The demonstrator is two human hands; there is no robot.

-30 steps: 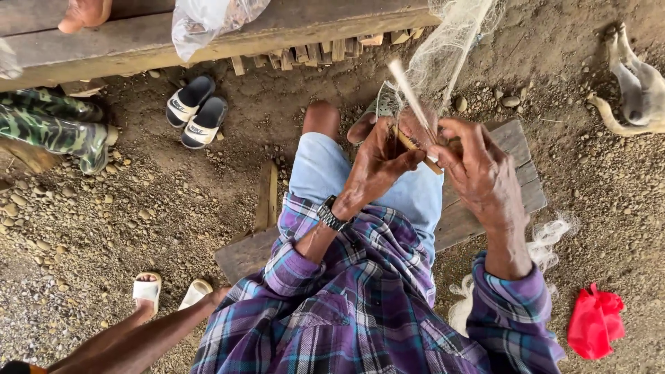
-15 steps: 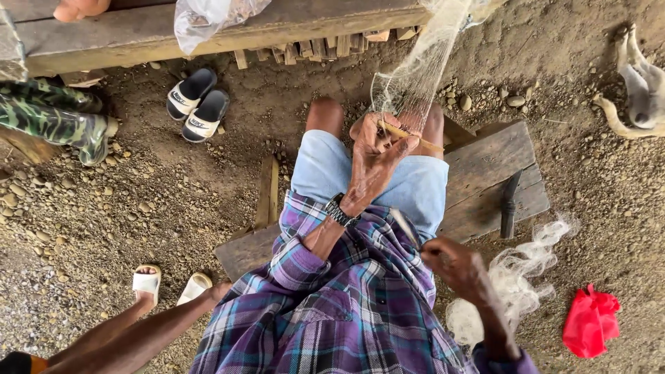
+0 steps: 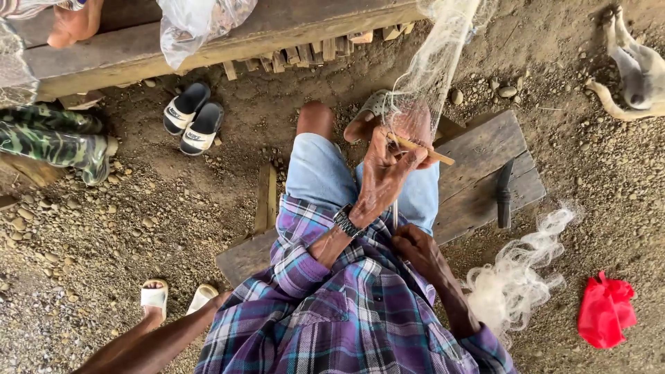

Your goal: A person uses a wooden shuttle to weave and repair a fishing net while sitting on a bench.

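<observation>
A thin wooden stick (image 3: 424,148) is pinched in the fingers of the left hand (image 3: 385,173), raised over the knees against the pale fishing net (image 3: 433,76) that hangs from above. The right hand (image 3: 414,244) is closed at the lap, apparently around a thin line. The wooden bench (image 3: 485,163) is left bare to its right edge, apart from a dark knife (image 3: 504,194). Loose net (image 3: 516,284) is heaped on gravel beside a red bag (image 3: 606,312).

Right hand (image 3: 414,244) now back from beside the hip to the lap
</observation>
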